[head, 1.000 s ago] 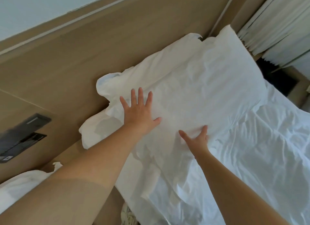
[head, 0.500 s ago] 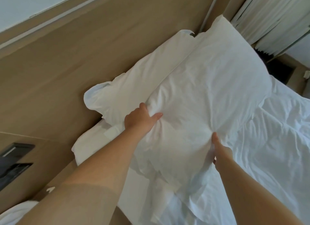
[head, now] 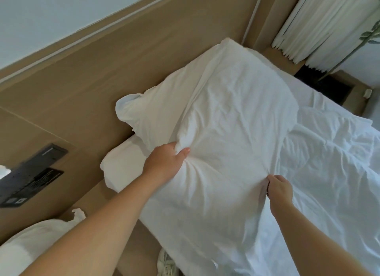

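A large white pillow [head: 232, 115] in a wrinkled case lies at the head of the bed, leaning toward the wooden headboard [head: 127, 70]. My left hand [head: 167, 159] grips a bunch of the case fabric near the pillow's near left side, thumb and fingers curled round it. My right hand [head: 278, 186] pinches the fabric at the pillow's near right edge. A second white pillow [head: 121, 166] lies partly underneath, at the left. The white bed sheet [head: 333, 173] spreads rumpled to the right.
A dark switch panel [head: 30, 170] is set into the headboard at the left. More white bedding [head: 30, 242] lies at the lower left. White curtains [head: 320, 22] hang at the top right, with a dark gap [head: 327, 86] beside the bed. A pale shoe [head: 166, 263] sits on the floor.
Both hands went from lying flat on the pillow to gripping its fabric. The pillow has been pulled toward me and now sits lower against the headboard.
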### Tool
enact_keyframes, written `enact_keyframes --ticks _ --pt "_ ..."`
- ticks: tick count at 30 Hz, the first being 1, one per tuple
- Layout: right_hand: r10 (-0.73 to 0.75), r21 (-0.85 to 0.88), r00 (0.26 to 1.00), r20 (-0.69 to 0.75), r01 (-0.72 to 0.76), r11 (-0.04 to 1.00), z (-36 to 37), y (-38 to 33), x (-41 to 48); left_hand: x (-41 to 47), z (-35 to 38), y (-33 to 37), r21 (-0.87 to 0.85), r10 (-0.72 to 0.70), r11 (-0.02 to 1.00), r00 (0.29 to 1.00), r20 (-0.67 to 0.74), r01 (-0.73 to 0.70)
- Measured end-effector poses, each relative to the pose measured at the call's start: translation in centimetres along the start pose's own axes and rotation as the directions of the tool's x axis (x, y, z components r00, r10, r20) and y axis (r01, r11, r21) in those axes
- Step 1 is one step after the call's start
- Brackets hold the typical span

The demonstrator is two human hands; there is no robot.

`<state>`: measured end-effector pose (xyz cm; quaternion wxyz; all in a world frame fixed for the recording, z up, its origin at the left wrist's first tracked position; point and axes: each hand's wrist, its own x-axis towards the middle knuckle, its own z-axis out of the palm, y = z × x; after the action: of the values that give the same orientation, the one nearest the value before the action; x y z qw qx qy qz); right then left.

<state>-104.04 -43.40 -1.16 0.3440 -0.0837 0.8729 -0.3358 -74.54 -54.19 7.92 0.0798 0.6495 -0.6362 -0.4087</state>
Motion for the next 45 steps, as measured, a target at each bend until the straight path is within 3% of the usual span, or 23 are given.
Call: enact_keyframes --ticks 6,10,14,20,27,33,36,40,45 --pt "-0.216 -0.002 0.976 0.019 0.216 0.976 -10.1 -1.2 -7.4 -15.6 1.0 2.6 -0.228 -0.125 0.969 0.983 -0.138 0.092" --pt "-0.250 -0.004 0.960 0.124 0.252 0.968 -17.7 -0.5 -13.8 -27.7 0.7 5.3 -0.321 -0.190 0.941 0.951 -0.244 0.106" --pt "-0.216 -0.031 0.936 0.279 0.233 0.972 -23.3 1.9 -21.2 -39.3 1.0 4.9 -0.424 -0.347 0.882 0.891 -0.293 0.204" --pt "-0.238 -0.082 0.816 0.527 0.327 0.941 -26.5 5.2 -32.5 -55.8 1.8 0.4 -0.542 -0.605 0.755 0.712 -0.357 0.370" --pt "-0.241 -0.131 0.621 0.746 0.492 0.861 -24.2 8.7 -44.4 -71.8 4.5 -6.4 -0.723 -0.775 0.598 0.478 -0.413 0.345" --pt "-0.158 -0.224 0.458 0.875 0.672 0.706 -21.2 14.1 -54.4 -84.0 9.4 -9.9 -0.833 -0.884 0.461 0.243 -0.400 0.305" --pt "-0.136 -0.205 0.309 0.941 0.844 0.496 -20.1 17.2 -59.6 -89.5 12.1 -10.6 -0.901 -0.933 0.359 0.060 -0.356 0.242" --pt "-0.039 -0.098 0.117 0.992 0.941 0.323 -19.1 22.5 -67.0 -96.1 15.9 -10.3 -0.967 -0.949 0.223 -0.200 -0.245 0.126" --pt "0.116 0.047 -0.077 0.990 0.969 0.244 -19.1 28.4 -77.7 -102.0 19.5 -8.9 -0.984 -0.844 0.156 -0.529 -0.086 -0.089"
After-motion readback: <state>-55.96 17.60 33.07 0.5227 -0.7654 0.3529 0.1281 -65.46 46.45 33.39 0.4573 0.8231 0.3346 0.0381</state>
